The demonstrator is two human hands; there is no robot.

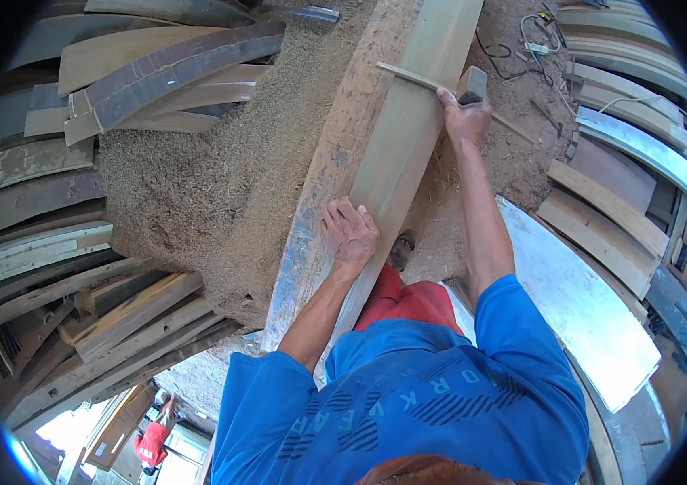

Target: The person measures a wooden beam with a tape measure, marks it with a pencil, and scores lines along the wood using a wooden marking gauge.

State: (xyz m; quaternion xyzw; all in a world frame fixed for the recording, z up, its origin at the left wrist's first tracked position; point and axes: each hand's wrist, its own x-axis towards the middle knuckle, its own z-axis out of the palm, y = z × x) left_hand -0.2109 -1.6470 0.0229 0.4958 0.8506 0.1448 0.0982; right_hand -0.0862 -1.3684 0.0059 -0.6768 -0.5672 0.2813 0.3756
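Note:
A long pale plank [408,121] lies on a worn, paint-stained wooden bench [323,182] running away in front of me. My left hand [349,232] rests palm down on the plank's near part, fingers loosely spread, holding nothing. Farther along, at the plank's right edge, my right hand [466,120] grips what looks like a wooden try square [473,84]. Its thick stock sticks out past my fingers, and its thin blade lies across the plank toward the left. My palm hides part of where stock and blade join.
Sawdust and shavings [190,186] cover the ground at left, beside stacked boards [137,303]. More boards [602,210] and a white panel [578,299] lie at right. A power cable [537,48] trails at far right. Another person in red [152,443] is in the lower-left distance.

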